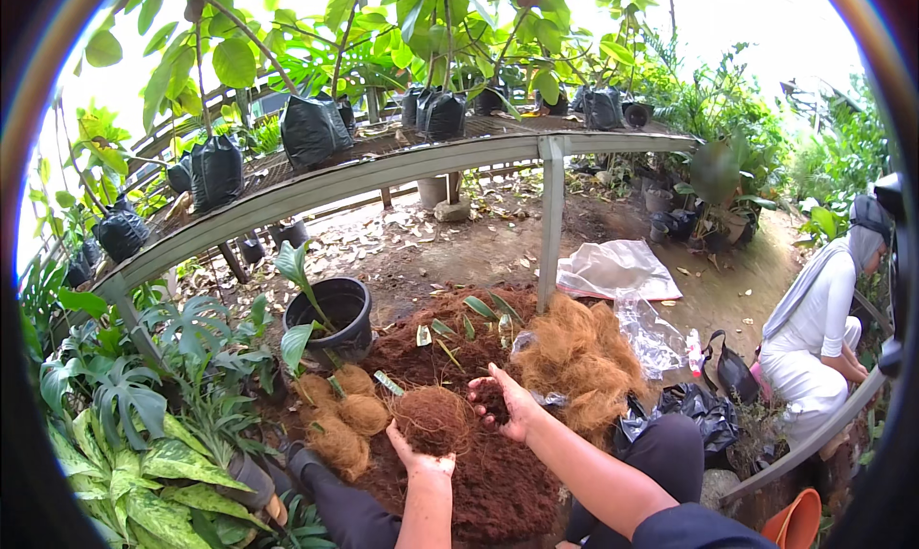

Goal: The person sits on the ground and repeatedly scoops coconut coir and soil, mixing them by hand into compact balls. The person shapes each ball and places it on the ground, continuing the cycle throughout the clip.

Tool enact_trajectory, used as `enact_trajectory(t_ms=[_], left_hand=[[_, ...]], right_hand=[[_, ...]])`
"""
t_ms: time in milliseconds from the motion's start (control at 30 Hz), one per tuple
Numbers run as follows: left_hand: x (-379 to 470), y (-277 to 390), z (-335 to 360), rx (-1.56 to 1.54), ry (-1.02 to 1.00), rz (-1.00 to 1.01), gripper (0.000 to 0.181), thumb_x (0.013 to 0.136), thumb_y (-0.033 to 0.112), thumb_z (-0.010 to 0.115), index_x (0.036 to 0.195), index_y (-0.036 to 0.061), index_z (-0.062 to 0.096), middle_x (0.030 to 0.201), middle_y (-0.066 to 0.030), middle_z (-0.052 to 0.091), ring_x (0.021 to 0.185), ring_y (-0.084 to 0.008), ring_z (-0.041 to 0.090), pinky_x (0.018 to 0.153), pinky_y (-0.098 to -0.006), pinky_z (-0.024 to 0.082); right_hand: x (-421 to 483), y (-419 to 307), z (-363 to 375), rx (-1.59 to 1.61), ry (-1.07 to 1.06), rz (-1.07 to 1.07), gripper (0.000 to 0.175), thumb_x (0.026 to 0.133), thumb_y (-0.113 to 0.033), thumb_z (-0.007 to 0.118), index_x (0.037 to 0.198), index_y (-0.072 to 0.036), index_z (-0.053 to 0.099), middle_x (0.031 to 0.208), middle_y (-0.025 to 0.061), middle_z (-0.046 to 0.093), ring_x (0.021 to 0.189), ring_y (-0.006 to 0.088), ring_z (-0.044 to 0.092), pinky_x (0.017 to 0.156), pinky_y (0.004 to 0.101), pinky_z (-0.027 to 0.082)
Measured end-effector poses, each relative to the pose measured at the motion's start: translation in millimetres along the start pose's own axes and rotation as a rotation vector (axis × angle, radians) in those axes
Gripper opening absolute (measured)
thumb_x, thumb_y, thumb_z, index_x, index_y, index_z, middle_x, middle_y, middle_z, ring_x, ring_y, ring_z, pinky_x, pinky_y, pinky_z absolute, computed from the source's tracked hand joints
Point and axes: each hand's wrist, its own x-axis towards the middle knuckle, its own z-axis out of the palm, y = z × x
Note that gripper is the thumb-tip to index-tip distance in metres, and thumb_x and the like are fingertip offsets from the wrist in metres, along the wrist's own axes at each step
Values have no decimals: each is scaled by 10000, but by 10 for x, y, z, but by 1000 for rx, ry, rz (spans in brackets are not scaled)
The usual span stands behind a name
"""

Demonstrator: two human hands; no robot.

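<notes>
My left hand [425, 463] cradles a round ball of brown fibre and soil [434, 418] from below. A striped leaf cutting [388, 383] shows at the ball's upper left edge; whether it is set in the ball I cannot tell. My right hand [518, 410], to the right of the ball and apart from it, holds a clump of dark reddish-brown soil [491, 400] in its curled palm. Under both hands spreads a heap of the same crumbly soil [495, 499]. Several leaf cuttings [479, 308] lie or stand on its far part. Finished-looking fibre balls [363, 414] sit together at the left.
Loose coir-like fibre [581, 366] is piled at the right, near a white sack [617, 269] and black plastic bags [696, 412]. A black pot [332, 318] with a plant stands behind the balls. A raised bench [431, 163] carries bagged plants. A person [818, 333] sits at the right.
</notes>
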Motion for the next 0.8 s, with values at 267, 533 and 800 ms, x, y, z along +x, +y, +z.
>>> enact_trajectory(t_ms=[267, 533, 800], left_hand=[[34, -162, 5, -8, -38, -38, 519, 917, 535, 449, 1219, 166, 654, 1283, -55, 651, 1194, -293, 606, 1006, -511, 490], [3, -178, 30, 22, 15, -44, 530, 911, 540, 449, 1222, 163, 654, 1276, -59, 654, 1186, -296, 611, 996, -514, 496], [74, -196, -24, 29, -2, -33, 515, 901, 543, 457, 1185, 169, 669, 1234, -46, 675, 1156, -289, 625, 966, -511, 507]], right_hand=[[-103, -140, 57, 133, 16, -51, 511, 1042, -542, 442, 680, -182, 413, 559, -38, 336, 424, 123, 233, 379, 301, 129], [-108, -160, 47, 228, -104, -188, 461, 1048, -475, 477, 775, -113, 559, 813, 28, 584, 710, 186, 524, 596, 303, 410], [-56, -185, -7, 285, -58, -178, 442, 1051, -451, 472, 715, -165, 443, 635, -19, 404, 555, 144, 384, 494, 290, 295]])
